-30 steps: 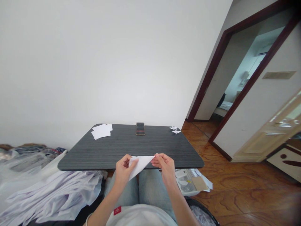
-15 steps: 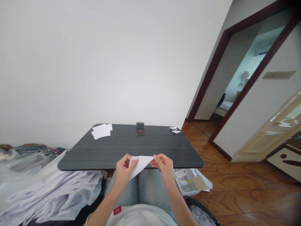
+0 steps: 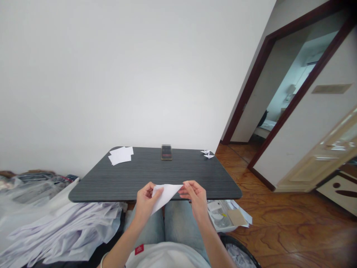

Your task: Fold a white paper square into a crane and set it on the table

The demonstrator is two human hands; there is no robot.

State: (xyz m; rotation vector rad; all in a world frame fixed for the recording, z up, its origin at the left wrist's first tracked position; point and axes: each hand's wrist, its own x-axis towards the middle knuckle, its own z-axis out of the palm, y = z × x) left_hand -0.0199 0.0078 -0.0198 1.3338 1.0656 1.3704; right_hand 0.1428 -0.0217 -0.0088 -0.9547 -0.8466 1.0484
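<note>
A white sheet of paper folded into a triangle point(image 3: 165, 195) hangs in the air above my lap, just at the near edge of the dark striped table point(image 3: 139, 180). My left hand point(image 3: 145, 203) pinches its left corner with thumb and fingers closed. My right hand point(image 3: 194, 195) pinches the right corner the same way. The triangle's point hangs down to the left, in front of my left palm.
On the table's far side lie a stack of white paper sheets point(image 3: 121, 155), a phone point(image 3: 166, 152) and small folded paper figures point(image 3: 208, 153). White cloth point(image 3: 67, 229) is heaped at the left. Papers point(image 3: 227, 216) lie on the wooden floor under the table's right corner. A doorway point(image 3: 284, 93) opens at right.
Almost nothing: both hands and the folded paper shifted a few pixels, my right fingers adjusting their pinch on the right corner.
</note>
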